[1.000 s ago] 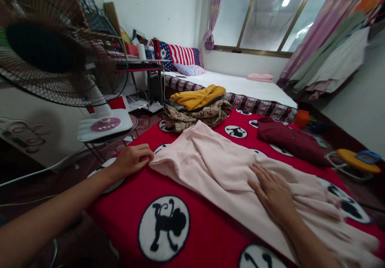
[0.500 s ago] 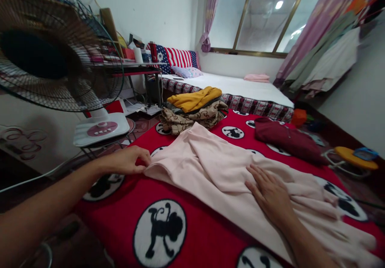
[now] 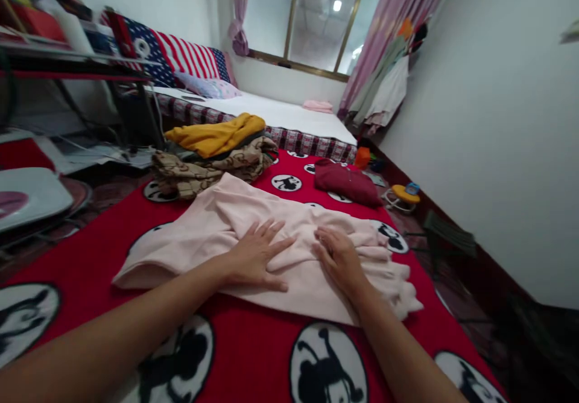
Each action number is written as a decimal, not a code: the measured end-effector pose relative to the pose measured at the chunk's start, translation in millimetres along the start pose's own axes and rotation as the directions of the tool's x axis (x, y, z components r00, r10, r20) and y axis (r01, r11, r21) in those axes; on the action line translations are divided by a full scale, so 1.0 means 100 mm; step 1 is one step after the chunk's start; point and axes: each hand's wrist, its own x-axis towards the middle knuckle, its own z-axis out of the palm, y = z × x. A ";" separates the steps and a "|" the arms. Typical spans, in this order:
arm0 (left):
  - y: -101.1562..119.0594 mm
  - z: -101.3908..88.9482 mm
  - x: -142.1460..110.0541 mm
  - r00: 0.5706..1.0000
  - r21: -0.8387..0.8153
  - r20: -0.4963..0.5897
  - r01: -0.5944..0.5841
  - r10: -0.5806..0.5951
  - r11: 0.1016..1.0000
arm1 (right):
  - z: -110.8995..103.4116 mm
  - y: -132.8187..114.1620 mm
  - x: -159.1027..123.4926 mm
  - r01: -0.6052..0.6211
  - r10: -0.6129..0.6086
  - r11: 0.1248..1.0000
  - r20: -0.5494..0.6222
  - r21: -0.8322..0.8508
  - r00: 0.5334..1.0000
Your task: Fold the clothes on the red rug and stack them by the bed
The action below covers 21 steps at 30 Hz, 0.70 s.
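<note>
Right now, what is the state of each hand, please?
Left hand: open, fingers spread, resting on the pink garment.
Right hand: on the pink garment too; whether it grips cannot be told.

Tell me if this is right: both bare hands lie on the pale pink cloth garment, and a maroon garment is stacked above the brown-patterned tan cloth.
Not maroon: the head view shows a mustard-yellow cloth garment stacked above the brown-patterned tan cloth. The left hand and right hand do lie on the pale pink cloth garment.
</note>
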 end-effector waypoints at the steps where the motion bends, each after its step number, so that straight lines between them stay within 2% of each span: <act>1: -0.01 0.04 0.02 1.000 0.018 0.011 -0.002 0.002 1.000 | -0.07 0.05 -0.03 -0.028 0.028 1.000 -0.043 -0.006 0.999; 4: -0.07 0.11 0.03 1.000 0.043 -0.015 -0.005 0.006 0.999 | -0.33 0.25 -0.12 -0.210 0.190 0.968 -0.150 -0.136 0.970; 6: -0.09 0.14 0.01 0.997 0.060 -0.075 0.001 0.004 0.998 | -0.49 0.40 -0.17 -0.401 0.375 0.890 -0.152 -0.217 0.915; 9: -0.07 0.17 -0.02 0.990 0.080 -0.139 -0.020 0.031 0.997 | -0.65 0.59 -0.20 -0.628 0.649 0.734 -0.005 -0.257 0.761; 11: -0.04 0.18 -0.03 0.986 0.084 -0.146 -0.066 0.078 0.994 | -0.70 0.66 -0.20 -0.690 0.730 0.674 0.094 -0.264 0.677; 12: -0.03 0.17 -0.03 0.985 0.085 -0.143 -0.090 0.101 0.992 | -0.70 0.68 -0.19 -0.701 0.742 0.665 0.119 -0.258 0.660; 18: -0.01 0.14 -0.04 0.983 0.107 -0.128 -0.120 0.133 0.987 | -0.61 0.61 -0.12 -0.713 0.723 0.691 0.113 -0.118 0.682; 21: 0.01 0.11 -0.05 0.985 0.122 -0.118 -0.114 0.129 0.986 | -0.57 0.61 -0.12 -0.718 0.695 0.668 0.179 0.195 0.696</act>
